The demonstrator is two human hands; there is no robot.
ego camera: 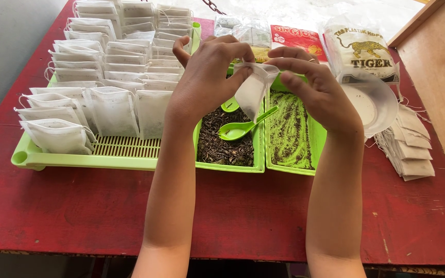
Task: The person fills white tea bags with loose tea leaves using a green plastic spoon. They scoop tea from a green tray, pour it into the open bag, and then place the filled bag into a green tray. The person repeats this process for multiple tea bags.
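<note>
Both your hands are up over the green trays, pinching one small white filter bag (253,90) by its top edge: your left hand (207,77) grips the near corner with thumb and forefinger closed tight, your right hand (318,90) holds the opposite edge the same way, remaining fingers loosely curled. The bag hangs mouth-up, just above the narrow green tray of dark loose leaf (226,141), where a green scoop (240,128) lies with its bowl toward you. By the look of it, you are at the mouth-handling step, opening or drawing shut; I cannot tell which, nor whether the bag is filled. Any next move wants the mouth kept level and the pinch steady. Left of you, a slotted green tray (78,157) carries rows of filled white bags (109,62), standing and overlapping. Right of the leaf tray, another green tray (290,134) shows only a dusting of leaf crumbs. Behind: a clear packet (243,31), a red flat packet (297,38), and a clear bag with a yellow animal print (364,49). A stack of empty flat bags (410,149) sits at the far right on the red table (222,211).
</note>
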